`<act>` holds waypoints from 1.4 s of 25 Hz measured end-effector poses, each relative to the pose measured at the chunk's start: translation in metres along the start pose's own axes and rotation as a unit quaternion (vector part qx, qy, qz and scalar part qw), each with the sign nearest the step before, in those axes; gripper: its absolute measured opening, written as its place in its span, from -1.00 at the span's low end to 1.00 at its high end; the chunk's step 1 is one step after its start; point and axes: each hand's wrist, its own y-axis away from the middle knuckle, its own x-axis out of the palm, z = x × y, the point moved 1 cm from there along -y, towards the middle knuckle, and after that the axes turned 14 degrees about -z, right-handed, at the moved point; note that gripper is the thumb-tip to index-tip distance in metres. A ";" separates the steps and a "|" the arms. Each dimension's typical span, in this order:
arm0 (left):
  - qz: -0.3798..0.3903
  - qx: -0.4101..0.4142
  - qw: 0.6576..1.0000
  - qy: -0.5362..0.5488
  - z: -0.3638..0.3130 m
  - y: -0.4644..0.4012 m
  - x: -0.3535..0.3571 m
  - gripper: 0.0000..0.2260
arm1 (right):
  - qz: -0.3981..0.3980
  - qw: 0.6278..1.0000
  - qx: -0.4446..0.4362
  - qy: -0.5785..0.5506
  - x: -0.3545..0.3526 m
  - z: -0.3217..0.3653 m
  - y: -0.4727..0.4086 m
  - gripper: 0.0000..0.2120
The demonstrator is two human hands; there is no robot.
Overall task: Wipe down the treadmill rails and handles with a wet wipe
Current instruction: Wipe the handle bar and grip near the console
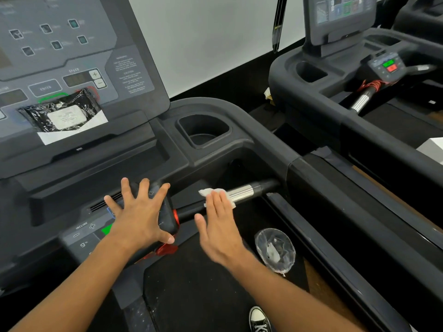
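Black canvas sneaker with a white rubber toe stands at the bottom edge on the dark treadmill deck. Just beyond it, a crinkled clear plastic bag sits beside the glossy side rail. The right hand, fingers straight and together, presses a crumpled white wet wipe against the round handlebar, where matte black grip meets a brushed-metal sleeve. The left hand is splayed wide, its palm on the smooth control pod with red trim. Farther on lies a moulded cup holder. A shiny black wipes packet leans on the flat grey console.
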 end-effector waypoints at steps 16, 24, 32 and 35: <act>0.010 0.001 1.000 0.007 -0.007 0.003 -0.008 0.25 | -0.032 0.993 -0.100 0.043 -0.018 -0.018 -0.028 -0.63; -0.002 0.004 1.000 0.018 -0.002 0.005 -0.005 0.27 | 0.060 0.968 -0.237 0.053 -0.007 -0.001 -0.023 -0.53; -0.016 -0.002 1.000 0.026 0.000 0.008 -0.003 0.32 | 0.016 0.981 -0.071 0.178 -0.066 -0.137 -0.066 -0.58; -0.038 0.007 0.999 0.037 0.001 0.013 -0.003 0.34 | -0.049 0.993 -0.054 0.092 -0.044 -0.103 -0.057 -0.70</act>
